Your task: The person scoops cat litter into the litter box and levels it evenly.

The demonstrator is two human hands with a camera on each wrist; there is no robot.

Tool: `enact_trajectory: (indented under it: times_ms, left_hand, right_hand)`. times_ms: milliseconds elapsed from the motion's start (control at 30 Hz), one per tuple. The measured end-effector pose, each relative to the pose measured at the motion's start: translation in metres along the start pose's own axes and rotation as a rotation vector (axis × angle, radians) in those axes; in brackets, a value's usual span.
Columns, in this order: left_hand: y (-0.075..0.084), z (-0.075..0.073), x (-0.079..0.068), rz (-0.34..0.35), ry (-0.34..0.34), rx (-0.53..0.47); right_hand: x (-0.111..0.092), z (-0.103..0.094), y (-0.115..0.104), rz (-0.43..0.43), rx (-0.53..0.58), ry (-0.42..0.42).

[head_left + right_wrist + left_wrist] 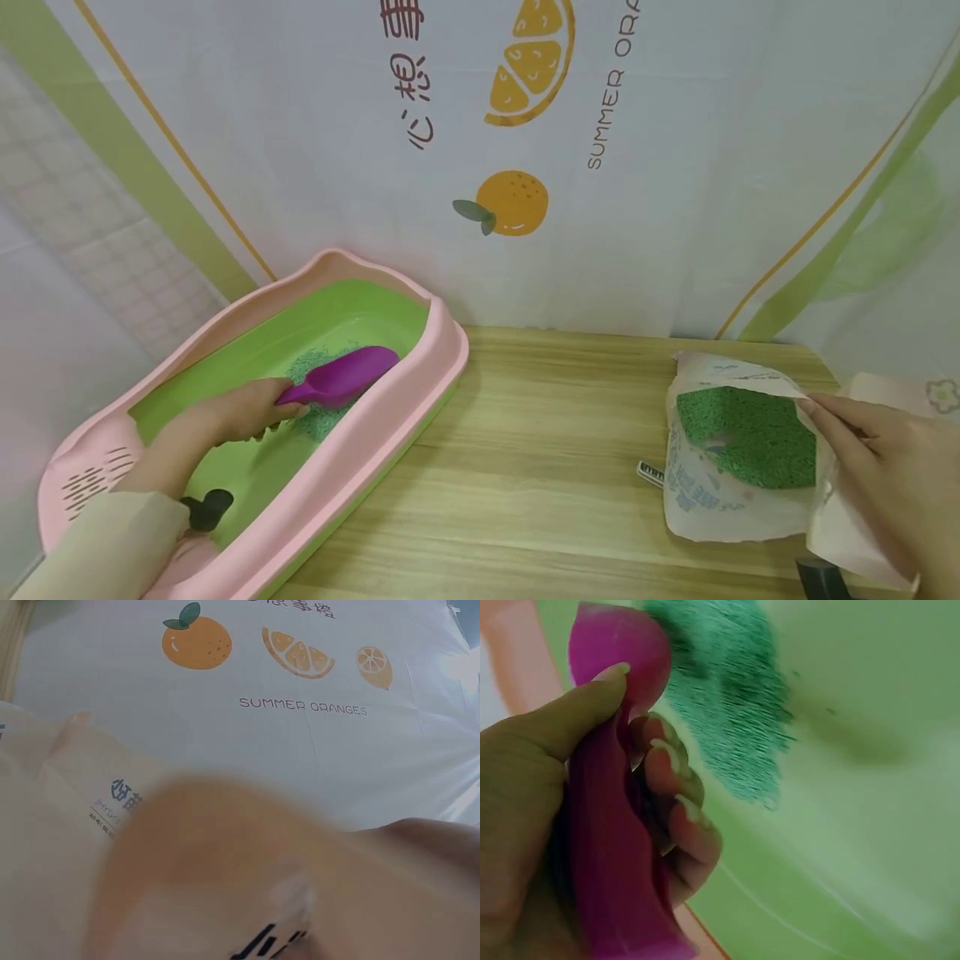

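My left hand (251, 408) grips the handle of a purple scoop (352, 375) over a litter box (375, 429) with a pink rim and green base. In the left wrist view the thumb lies along the scoop's handle (615, 855), fingers curled round it. Green pellet litter (727, 690) lies in a small heap on the box floor beneath. On the right, my right hand (877, 450) pinches the top edge of an opened white bag (697, 508) holding darker green pellets (757, 442). In the right wrist view, the blurred bag (60, 825) covers much of the hand.
A wooden tabletop (525, 467) lies between box and bag. A small white strip with dark marks (650, 473) pokes out beside the bag. Behind hangs a white curtain (637, 250) printed with oranges. The box's near end has a slotted pink step (93, 479).
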State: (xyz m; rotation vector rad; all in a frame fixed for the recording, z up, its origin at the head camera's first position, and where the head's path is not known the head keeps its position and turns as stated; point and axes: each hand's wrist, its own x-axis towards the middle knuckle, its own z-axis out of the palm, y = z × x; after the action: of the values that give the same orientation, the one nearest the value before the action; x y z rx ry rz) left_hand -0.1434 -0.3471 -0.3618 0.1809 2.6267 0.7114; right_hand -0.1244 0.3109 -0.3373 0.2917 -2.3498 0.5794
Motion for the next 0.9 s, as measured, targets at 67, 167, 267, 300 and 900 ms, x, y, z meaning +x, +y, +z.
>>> enact_trajectory:
  times_ms: [67,167,267,300,900]
  left_hand:
    - [0.004,-0.002,-0.003,0.023,-0.019,-0.025]
    - [0.011,-0.005,-0.009,0.017,-0.087,-0.053]
    - [0.014,-0.004,-0.013,-0.008,-0.178,-0.043]
    - [0.015,-0.004,-0.013,-0.016,-0.204,-0.042]
    - [0.004,-0.006,0.002,-0.125,-0.191,-0.054]
  right_hand:
    - [0.000,0.000,0.000,0.002,-0.005,-0.003]
    - [0.000,0.000,0.000,0.006,0.015,0.011]
    - [0.000,0.001,-0.001,-0.009,0.025,0.030]
    - [0.000,0.001,-0.001,-0.016,0.022,0.030]
    - [-0.001,0.001,0.000,-0.042,-0.013,0.041]
